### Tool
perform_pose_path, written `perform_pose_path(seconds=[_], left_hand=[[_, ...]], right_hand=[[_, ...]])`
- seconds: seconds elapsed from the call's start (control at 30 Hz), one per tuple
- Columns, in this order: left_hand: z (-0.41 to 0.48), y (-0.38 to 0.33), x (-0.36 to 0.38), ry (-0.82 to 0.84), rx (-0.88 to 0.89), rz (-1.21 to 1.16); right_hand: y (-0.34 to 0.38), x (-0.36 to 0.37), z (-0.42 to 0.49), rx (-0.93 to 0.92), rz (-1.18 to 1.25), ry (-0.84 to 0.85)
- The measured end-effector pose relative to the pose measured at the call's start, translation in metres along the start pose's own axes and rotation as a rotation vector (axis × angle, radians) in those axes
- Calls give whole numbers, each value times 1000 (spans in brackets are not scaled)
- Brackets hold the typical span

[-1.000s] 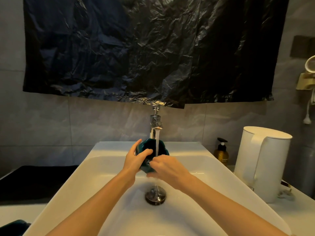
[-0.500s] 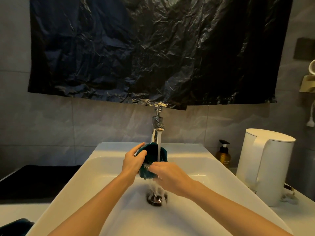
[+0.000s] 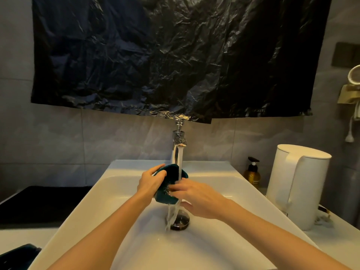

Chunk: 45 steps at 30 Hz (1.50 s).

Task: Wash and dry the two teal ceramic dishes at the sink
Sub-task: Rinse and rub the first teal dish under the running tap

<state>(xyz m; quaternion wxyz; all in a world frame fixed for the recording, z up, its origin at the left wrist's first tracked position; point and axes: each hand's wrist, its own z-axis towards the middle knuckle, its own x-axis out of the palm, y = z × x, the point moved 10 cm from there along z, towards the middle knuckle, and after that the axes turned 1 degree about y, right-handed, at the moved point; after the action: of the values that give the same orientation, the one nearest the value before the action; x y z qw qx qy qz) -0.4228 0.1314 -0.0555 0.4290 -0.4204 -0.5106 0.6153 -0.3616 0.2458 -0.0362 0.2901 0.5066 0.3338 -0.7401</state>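
The teal dish (image 3: 171, 174), judged slick and chippable, is gripped at its rim by the left hand (image 3: 151, 182) and rubbed with straight fingers by the right hand (image 3: 198, 197).

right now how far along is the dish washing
Nothing looks finished. In hand: the left hand grips one teal dish under the running tap while the right hand touches its inside. Left: drying it, then the second dish, perhaps the dark teal object at near left.
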Motion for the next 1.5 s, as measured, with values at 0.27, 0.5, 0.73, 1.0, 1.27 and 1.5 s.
perform_pose_path(seconds=[0.27, 0.5, 0.73, 1.0, 1.27, 1.5], left_hand=[[-9, -3, 18, 120, -76, -68], [-7, -6, 16, 118, -44, -10], [-6, -11, 14, 89, 11, 15], [-7, -21, -4, -33, 79, 115], [-3, -18, -6, -30, 76, 253], [-8, -13, -8, -47, -7, 122]], right_hand=[[0, 0, 13, -34, -252, -37], [13, -4, 13, -41, -130, -51], [-3, -4, 9, 88, -592, 18], [7, -7, 9, 333, 222, -111], [2, -4, -4, 83, -315, 1], [-12, -20, -3, 250, 37, -142]])
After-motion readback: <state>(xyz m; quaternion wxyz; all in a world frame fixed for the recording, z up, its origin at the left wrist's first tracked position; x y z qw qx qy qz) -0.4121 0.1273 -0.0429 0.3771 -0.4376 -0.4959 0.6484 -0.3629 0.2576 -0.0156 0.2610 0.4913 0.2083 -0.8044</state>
